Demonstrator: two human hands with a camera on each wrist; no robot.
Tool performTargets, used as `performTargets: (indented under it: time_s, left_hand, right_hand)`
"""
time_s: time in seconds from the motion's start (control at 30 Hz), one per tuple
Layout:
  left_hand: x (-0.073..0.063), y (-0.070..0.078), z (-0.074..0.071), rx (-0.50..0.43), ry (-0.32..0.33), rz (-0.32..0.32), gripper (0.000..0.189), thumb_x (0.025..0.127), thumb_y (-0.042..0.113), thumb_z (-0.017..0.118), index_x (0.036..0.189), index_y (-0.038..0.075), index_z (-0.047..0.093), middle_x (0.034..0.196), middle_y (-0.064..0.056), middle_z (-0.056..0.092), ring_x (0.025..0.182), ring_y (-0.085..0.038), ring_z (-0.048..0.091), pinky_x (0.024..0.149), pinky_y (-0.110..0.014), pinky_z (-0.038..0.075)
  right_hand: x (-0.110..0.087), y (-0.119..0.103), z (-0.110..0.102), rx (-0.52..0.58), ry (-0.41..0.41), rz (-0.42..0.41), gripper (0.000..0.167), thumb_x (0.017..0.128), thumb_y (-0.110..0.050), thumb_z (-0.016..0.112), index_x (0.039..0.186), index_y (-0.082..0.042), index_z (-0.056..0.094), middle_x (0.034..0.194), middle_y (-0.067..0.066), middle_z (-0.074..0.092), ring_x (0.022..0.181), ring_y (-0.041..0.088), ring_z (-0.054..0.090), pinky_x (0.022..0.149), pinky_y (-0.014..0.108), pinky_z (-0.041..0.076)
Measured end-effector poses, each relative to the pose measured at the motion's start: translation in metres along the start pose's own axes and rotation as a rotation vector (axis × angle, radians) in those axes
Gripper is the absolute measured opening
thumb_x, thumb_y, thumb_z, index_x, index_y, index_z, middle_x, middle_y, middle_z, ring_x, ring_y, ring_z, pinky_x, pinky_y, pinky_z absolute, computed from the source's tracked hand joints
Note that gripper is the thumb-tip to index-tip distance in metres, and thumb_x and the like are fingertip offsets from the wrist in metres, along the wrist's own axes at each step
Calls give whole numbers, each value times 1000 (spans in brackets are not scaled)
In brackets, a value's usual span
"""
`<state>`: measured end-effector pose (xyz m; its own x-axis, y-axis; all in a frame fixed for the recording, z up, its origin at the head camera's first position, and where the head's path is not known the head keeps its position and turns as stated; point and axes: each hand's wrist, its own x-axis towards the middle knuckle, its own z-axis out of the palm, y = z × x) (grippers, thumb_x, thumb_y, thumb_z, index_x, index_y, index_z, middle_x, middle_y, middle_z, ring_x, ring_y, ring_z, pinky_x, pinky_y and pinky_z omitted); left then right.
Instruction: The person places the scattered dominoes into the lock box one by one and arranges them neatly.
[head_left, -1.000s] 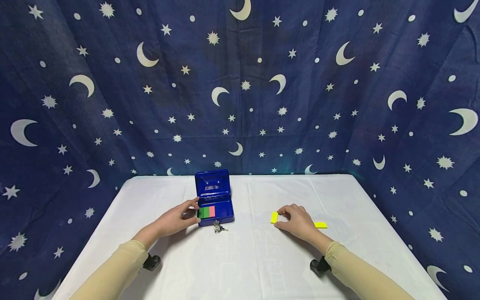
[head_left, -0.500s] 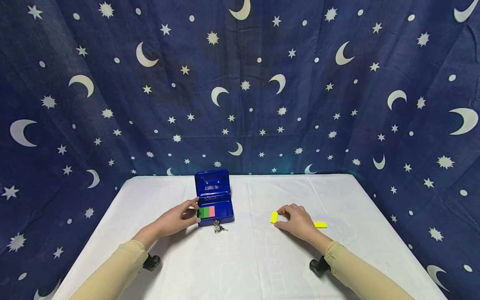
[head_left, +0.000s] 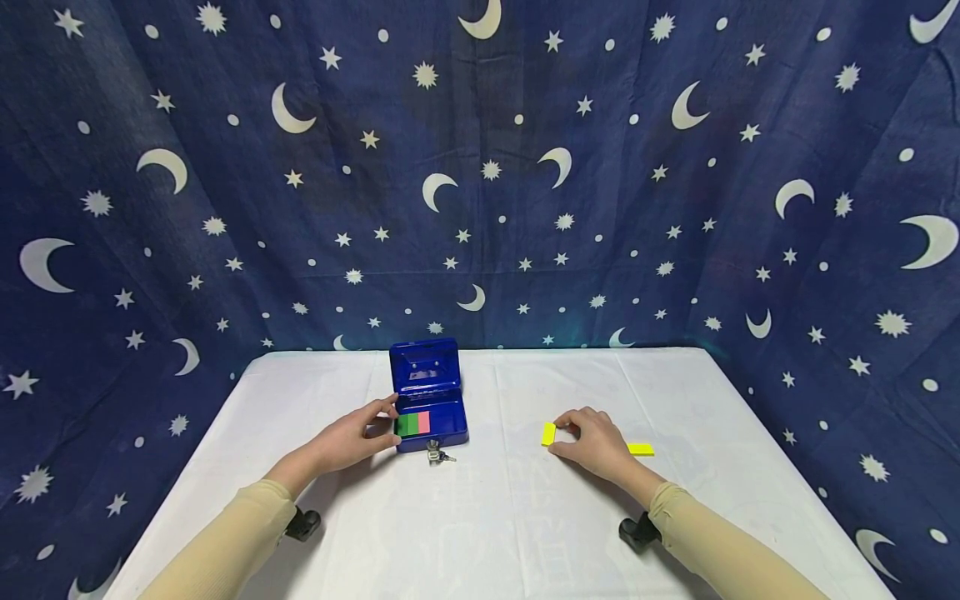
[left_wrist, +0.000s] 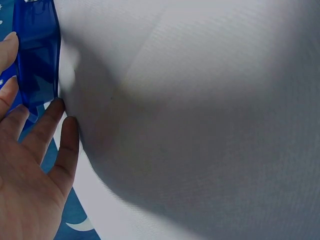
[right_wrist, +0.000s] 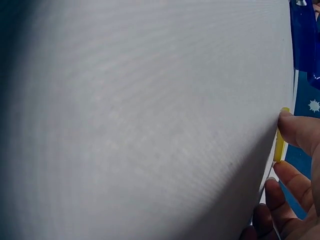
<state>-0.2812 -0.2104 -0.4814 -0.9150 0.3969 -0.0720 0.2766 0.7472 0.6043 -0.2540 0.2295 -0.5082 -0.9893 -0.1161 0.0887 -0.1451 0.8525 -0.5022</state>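
Note:
A small blue cash box (head_left: 448, 414) stands on the white table with its lid raised. Two green blocks (head_left: 408, 425) and a pink block (head_left: 424, 422) lie side by side in its left part. My left hand (head_left: 347, 436) touches the box's left side, thumb near the front corner, index finger farther back. In the left wrist view its fingers look fairly straight. To the right, my right hand (head_left: 594, 443) pinches a flat yellow block (head_left: 548, 435) by its two ends between thumb and index finger, at the tabletop. Another yellow block (head_left: 641, 450) lies beyond the right wrist, partly hidden.
Keys (head_left: 444, 457) hang from the lock on the box's front. White cloth (head_left: 495, 525) covers the table. Behind and on both sides hangs a dark blue curtain (head_left: 510, 208) with moons and stars.

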Motion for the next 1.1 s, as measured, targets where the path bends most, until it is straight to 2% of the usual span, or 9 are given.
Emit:
performTargets:
  time_s: [0.63,0.83,1.1]
  left_hand:
    - [-2,1,0,-1,0,2,44,95,46,69,128,19,58,164,0,33,137,-30,50,109,-58,39]
    - [0,1,0,8,-2,-18,45,95,47,69,129,19,58,164,0,32,137,-30,49,110,-59,38]
    - [1,0,2,0,5,-25,53,94,47,70,138,21,55,162,2,37,136,-27,51,109,-57,39]
  right_hand:
    - [1,-1,1,6,1,15,40,78,-38,87,110,-18,73,90,-6,57,86,19,46,75,36,40]
    - [2,0,1,3,-4,16,40,79,-39,87,110,-19,73,90,-5,57,86,19,45,76,36,40]
    - [2,0,1,4,-1,11,39,79,-38,87,110,-19,73,93,-5,59,86,18,46,77,37,41]
